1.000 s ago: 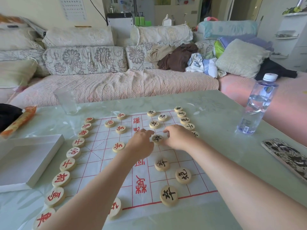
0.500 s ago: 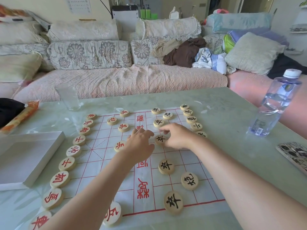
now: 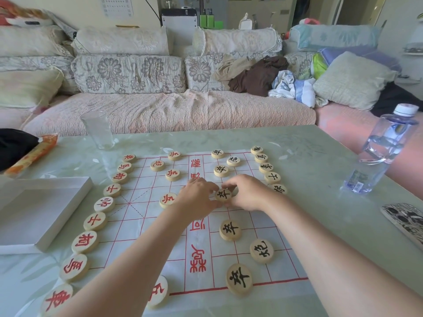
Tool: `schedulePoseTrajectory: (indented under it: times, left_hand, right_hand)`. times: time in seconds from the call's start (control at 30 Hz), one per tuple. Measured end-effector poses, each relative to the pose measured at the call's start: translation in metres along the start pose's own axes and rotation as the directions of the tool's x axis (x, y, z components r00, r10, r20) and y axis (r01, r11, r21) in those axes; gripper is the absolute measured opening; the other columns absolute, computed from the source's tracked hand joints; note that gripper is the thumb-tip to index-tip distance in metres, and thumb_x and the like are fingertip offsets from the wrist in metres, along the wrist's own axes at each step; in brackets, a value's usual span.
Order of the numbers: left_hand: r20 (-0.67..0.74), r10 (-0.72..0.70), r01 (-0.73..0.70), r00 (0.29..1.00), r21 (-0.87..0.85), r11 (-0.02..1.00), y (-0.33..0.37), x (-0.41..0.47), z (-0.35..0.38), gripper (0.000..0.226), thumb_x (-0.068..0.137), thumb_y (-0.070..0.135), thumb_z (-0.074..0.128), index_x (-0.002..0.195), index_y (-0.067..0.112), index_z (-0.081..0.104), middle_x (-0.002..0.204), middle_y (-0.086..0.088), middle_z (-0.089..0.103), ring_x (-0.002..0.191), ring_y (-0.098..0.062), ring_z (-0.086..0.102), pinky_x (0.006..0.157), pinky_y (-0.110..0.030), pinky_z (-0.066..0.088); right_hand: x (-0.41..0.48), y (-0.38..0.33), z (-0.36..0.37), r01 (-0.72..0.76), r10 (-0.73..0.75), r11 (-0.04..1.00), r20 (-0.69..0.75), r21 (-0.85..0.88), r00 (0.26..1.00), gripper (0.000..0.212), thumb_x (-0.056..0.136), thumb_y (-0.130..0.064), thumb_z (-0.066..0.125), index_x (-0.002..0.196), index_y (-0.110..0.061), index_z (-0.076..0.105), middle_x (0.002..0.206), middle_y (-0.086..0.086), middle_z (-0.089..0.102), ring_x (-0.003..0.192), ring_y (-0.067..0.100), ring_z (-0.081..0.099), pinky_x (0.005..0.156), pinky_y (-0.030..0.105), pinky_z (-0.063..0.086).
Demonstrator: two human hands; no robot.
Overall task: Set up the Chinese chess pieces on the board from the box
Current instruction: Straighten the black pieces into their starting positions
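Observation:
A white cloth board (image 3: 142,216) with red grid lines lies on the table. Round wooden pieces with red characters line its left side, and pieces with black characters line its right side. In the middle of the board sits a black-character pawn piece (image 3: 223,194). My right hand (image 3: 248,193) pinches this piece from the right with thumb and forefinger. My left hand (image 3: 198,197) touches the same piece from the left with its fingertips. The white box (image 3: 43,211) lies left of the board.
A clear glass (image 3: 98,130) stands at the table's far left. A water bottle (image 3: 384,152) stands at the right, and a patterned phone case (image 3: 405,221) lies near the right edge. An orange snack packet (image 3: 32,154) lies far left. A sofa runs behind the table.
Both hands have stayed on the middle black pawn piece. The camera has shifted slightly, and my fingers have closed more tightly round the piece.

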State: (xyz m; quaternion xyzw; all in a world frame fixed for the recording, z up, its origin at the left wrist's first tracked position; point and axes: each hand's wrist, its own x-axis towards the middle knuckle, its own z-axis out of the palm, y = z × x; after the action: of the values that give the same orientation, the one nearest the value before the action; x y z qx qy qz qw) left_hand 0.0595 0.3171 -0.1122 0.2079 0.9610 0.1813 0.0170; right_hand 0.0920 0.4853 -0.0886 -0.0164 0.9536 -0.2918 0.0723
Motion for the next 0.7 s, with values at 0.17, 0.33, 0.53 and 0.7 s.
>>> schedulePoseTrajectory:
  times: [0.17,0.33,0.53,0.7]
  left_hand:
    - [0.018,0.01,-0.01,1.0,0.001,1.0,0.001,0.001,-0.001,0.054,0.083,0.049,0.067,0.132,0.029,0.055,0.122,0.003,0.056,0.121,-0.018,0.043,0.099,-0.037,0.042]
    - [0.135,-0.045,0.06,0.99,-0.109,0.992,-0.002,0.006,-0.018,0.059,0.085,0.05,0.063,0.136,0.026,0.049,0.126,0.01,0.057,0.114,-0.015,0.051,0.095,-0.03,0.044]
    - [0.102,-0.099,0.107,0.99,-0.078,0.991,-0.006,0.038,-0.027,0.044,0.094,0.036,0.051,0.137,0.025,0.048,0.128,0.007,0.057,0.114,-0.018,0.054,0.096,-0.033,0.047]
    - [0.044,-0.11,0.11,0.993,0.008,0.994,-0.01,0.074,-0.017,0.05,0.092,0.029,0.05,0.141,0.026,0.043,0.135,0.001,0.051,0.126,-0.022,0.042,0.103,-0.04,0.041]
  right_hand:
    - [0.005,0.002,-0.002,-0.014,0.015,1.0,0.035,-0.025,0.999,0.064,0.079,-0.037,0.079,0.138,-0.03,0.056,0.123,-0.011,0.061,0.094,0.008,0.059,0.067,0.018,0.042]
    - [0.021,0.008,-0.021,-0.043,0.047,0.988,-0.024,0.145,0.999,0.048,0.085,-0.024,0.071,0.131,-0.032,0.06,0.111,-0.013,0.063,0.091,0.008,0.061,0.065,0.019,0.045]
    - [0.058,0.013,-0.024,-0.058,0.065,0.998,-0.186,0.04,0.98,0.043,0.091,-0.007,0.047,0.124,-0.027,0.065,0.118,-0.008,0.065,0.105,0.017,0.06,0.09,0.03,0.05]
    - [0.08,0.012,-0.016,-0.071,0.048,0.977,-0.116,-0.201,0.992,0.033,0.087,-0.019,0.056,0.117,-0.03,0.066,0.12,-0.004,0.065,0.107,0.022,0.061,0.092,0.038,0.053]
